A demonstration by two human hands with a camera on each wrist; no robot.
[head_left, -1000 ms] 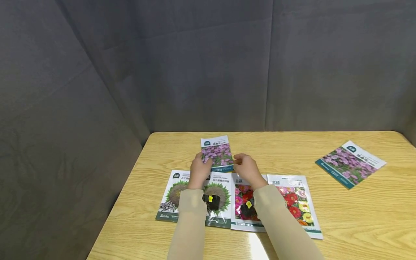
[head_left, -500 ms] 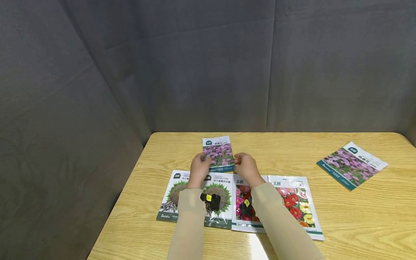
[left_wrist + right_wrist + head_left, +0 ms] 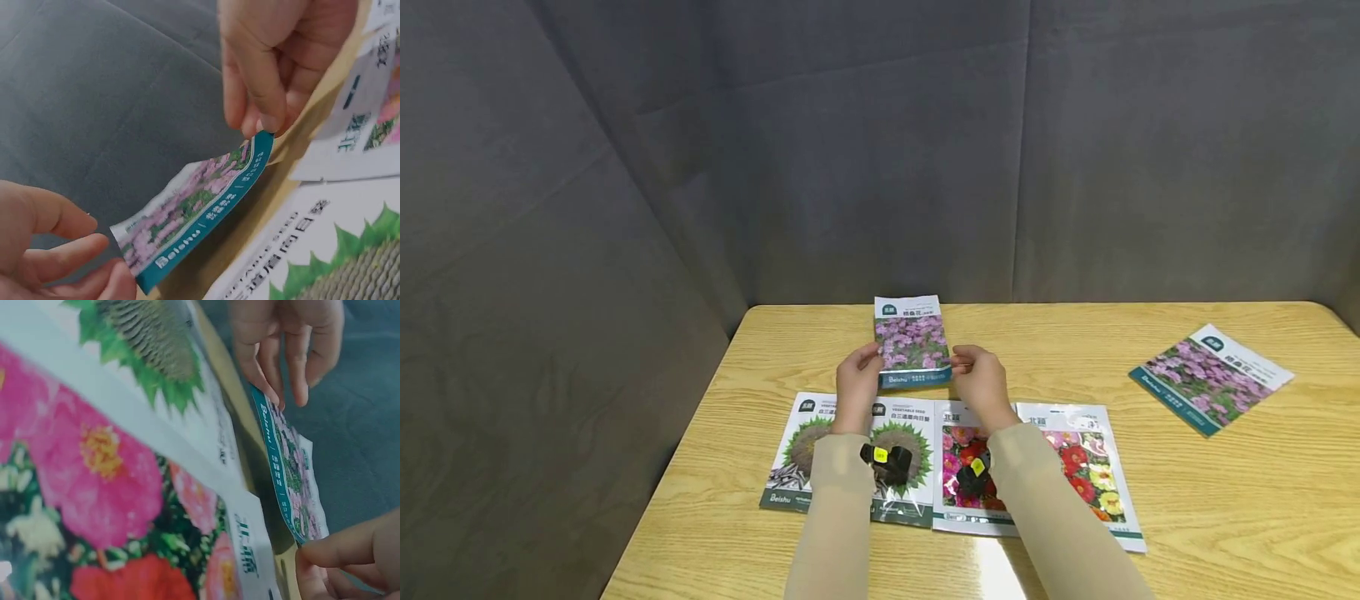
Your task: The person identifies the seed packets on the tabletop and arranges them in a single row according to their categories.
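Note:
A purple-flower seed packet (image 3: pixel 912 342) is raised above the table behind the row of larger packets, its lower edge bowed in the left wrist view. My right hand (image 3: pixel 981 383) pinches its lower right corner between thumb and fingers, plainest in the left wrist view (image 3: pixel 275 56). At the opposite lower corner is my left hand (image 3: pixel 857 387), fingers fairly straight and fingertips at the packet's edge. In the right wrist view the left hand (image 3: pixel 287 337) has a fingertip against that corner. Some fingers behind the packet are hidden.
Two sunflower seed packets (image 3: pixel 901 433) and two red-and-pink flower packets (image 3: pixel 1078 467) lie side by side under the forearms. A matching purple-flower packet (image 3: pixel 1210 379) lies askew at the right on the wooden table (image 3: pixel 1247 500). Grey cloth (image 3: pixel 880 167) hangs behind.
The purple-flower packet has risen and shifted slightly right, turning straighter. The left thumb has slid off its face to the edge. My right hand has moved slightly right and grips the corner.

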